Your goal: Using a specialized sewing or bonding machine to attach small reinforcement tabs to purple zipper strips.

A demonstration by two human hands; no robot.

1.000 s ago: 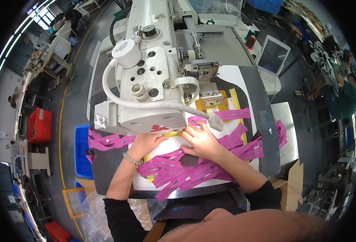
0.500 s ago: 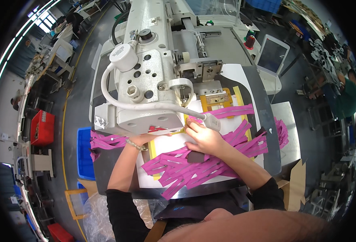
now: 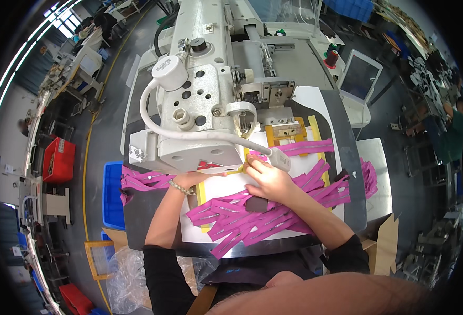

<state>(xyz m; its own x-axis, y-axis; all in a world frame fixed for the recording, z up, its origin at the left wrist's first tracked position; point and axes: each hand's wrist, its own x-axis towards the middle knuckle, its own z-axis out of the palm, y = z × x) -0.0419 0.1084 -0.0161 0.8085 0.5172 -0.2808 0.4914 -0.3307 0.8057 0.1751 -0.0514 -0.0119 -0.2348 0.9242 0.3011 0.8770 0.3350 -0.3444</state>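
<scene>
A white industrial sewing machine (image 3: 202, 113) stands before me, its head overhanging my hands. My right hand (image 3: 269, 179) is beside the needle area, its thumb and forefinger closed on the end of a magenta zipper (image 3: 307, 148). That zipper runs to the right past a yellow-framed clamp (image 3: 285, 132). My left hand (image 3: 190, 180) reaches under the machine head, which hides most of its fingers; whether it holds anything is hidden. Below my right hand, a heap of magenta zippers (image 3: 242, 220) lies on the white sheet, with a small dark patch (image 3: 256, 204) among them.
More magenta zippers lie at the table's left (image 3: 145, 179) and right (image 3: 368, 178) edges. A blue bin (image 3: 114, 202) stands left of the table, a cardboard box (image 3: 385, 241) at lower right. A control screen (image 3: 358, 76) stands at back right. Another person in green (image 3: 454, 134) is far right.
The whole view has shifted slightly, with the machine appearing a little further right and lower. My hands hold nearly the same positions at the machine.
</scene>
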